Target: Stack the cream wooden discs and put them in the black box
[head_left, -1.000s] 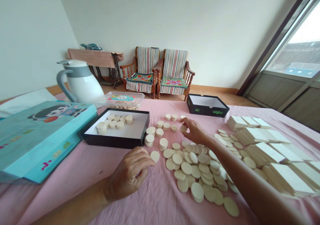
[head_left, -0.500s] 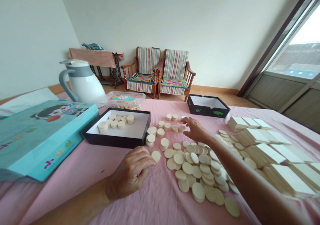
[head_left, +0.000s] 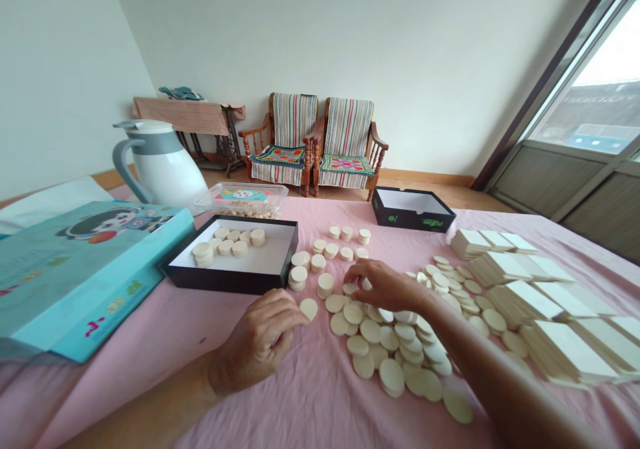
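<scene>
Pale round wooden discs lie in a loose pile (head_left: 385,342) on the pink cloth. My left hand (head_left: 257,336) rests on the cloth with thumb and fingers together, pinching one wooden disc (head_left: 308,310) at the fingertips. At the far left edge of the pile, my right hand (head_left: 375,284) reaches down with curved fingers, thumb apart, over a disc. Short disc stacks (head_left: 325,284) stand in uneven rows beyond both hands. More stacks (head_left: 239,248) sit inside a black-walled tray (head_left: 225,282) with a white floor.
Stacked rectangular wooden pieces (head_left: 530,289) line the right side. A second black box (head_left: 413,210) stands at the back. To the left are a turquoise box (head_left: 115,269), a white jug (head_left: 167,172) and a clear lidded container (head_left: 247,199). Two wooden chairs (head_left: 320,142) stand beyond.
My right hand has come back from the far disc stacks to the pile's edge. An upright stack shows where it was. My left hand stays put with its disc.
</scene>
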{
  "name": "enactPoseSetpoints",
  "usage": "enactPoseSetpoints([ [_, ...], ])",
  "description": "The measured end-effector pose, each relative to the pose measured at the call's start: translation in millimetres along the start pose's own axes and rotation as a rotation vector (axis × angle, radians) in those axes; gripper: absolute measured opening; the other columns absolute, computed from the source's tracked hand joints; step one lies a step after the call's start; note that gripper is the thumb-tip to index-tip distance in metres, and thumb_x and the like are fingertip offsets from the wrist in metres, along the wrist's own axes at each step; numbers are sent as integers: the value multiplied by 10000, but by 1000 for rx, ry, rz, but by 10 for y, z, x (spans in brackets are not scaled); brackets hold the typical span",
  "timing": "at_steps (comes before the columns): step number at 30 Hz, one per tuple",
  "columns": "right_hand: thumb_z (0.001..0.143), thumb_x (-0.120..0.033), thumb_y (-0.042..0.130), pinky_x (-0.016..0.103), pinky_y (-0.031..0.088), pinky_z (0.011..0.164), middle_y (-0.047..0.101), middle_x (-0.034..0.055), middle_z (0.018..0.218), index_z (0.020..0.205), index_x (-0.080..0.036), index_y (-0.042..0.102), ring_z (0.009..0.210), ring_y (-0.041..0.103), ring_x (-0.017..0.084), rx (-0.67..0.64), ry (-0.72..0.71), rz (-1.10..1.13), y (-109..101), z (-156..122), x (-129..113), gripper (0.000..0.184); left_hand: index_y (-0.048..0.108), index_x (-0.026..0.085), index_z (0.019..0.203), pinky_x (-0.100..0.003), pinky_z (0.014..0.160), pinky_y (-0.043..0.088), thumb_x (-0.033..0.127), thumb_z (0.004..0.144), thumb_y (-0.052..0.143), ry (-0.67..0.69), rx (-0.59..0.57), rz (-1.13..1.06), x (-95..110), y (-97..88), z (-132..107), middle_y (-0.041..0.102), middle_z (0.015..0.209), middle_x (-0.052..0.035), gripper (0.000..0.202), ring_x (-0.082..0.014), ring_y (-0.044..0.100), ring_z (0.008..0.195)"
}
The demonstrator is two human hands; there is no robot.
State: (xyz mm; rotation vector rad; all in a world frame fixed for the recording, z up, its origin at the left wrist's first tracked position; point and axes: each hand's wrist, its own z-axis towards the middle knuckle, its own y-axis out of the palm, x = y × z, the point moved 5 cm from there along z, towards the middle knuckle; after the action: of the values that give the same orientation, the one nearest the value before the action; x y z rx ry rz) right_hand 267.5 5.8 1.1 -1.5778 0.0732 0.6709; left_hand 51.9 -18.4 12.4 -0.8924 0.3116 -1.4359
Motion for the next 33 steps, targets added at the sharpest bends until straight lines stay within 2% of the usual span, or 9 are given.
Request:
enactPoseSetpoints([
  [5,678,-92,565,273,443,719,643,64,879,915,-153,650,795,572,168,29,-22,-28,-17,-6,-1,259,630,159,875,-301,697,457,-15,793,470,0,-1,-5,2,-3,5,642,742,-46,250,-162,559,754],
  [11,620,37,484,290,421,832,624,84,985,998,-148,630,918,561,174,134,-22,-49,-98,23,111,446,626,154,872,-292,687,449,-23,789,467,12,0,-8,12,-5,8,642,740,-44,251,-154,557,745],
  [13,657,-13,521,292,422,811,630,82,953,989,-142,624,888,562,176,171,14,-64,-119,37,142,371,624,155,870,-292,689,446,-22,790,471,13,-1,-12,8,0,3,640,741,-42,248,-153,553,747],
  [16,715,-180,600,300,415,755,635,65,865,906,-160,627,830,553,189,154,86,-121,-94,39,158,194,622,155,879,-299,697,440,-25,786,480,5,-9,-18,-8,13,-13,637,750,-41,247,-157,544,757],
  [18,717,-251,624,303,402,734,632,61,842,882,-173,622,823,544,199,139,121,-180,-61,27,150,183,620,154,885,-305,704,436,-30,782,486,0,-16,-20,-20,20,-25,635,756,-42,250,-161,539,764],
  [23,695,-213,611,287,396,714,613,64,820,836,-175,614,789,540,186,161,108,-221,-10,27,156,146,614,153,892,-312,709,432,-38,780,481,-6,-22,-26,-33,27,-39,636,763,-45,259,-167,532,774],
  [27,696,-134,557,267,420,698,618,66,822,864,-155,608,732,556,160,311,72,-127,-136,93,314,177,618,155,880,-309,697,430,-36,784,471,-4,-20,-23,-28,27,-31,634,752,-43,259,-165,529,762],
  [30,696,-100,529,283,438,726,633,85,871,927,-140,589,765,573,171,435,36,-95,-264,167,484,242,618,151,875,-305,692,431,-37,786,469,0,-17,-19,-18,20,-19,640,746,-43,256,-163,530,759],
  [33,677,-57,509,308,441,778,648,92,898,946,-140,579,835,583,191,449,-8,-119,-301,247,599,290,619,150,880,-306,690,433,-32,790,471,2,-17,-18,-7,10,-6,642,747,-45,252,-165,532,759],
])
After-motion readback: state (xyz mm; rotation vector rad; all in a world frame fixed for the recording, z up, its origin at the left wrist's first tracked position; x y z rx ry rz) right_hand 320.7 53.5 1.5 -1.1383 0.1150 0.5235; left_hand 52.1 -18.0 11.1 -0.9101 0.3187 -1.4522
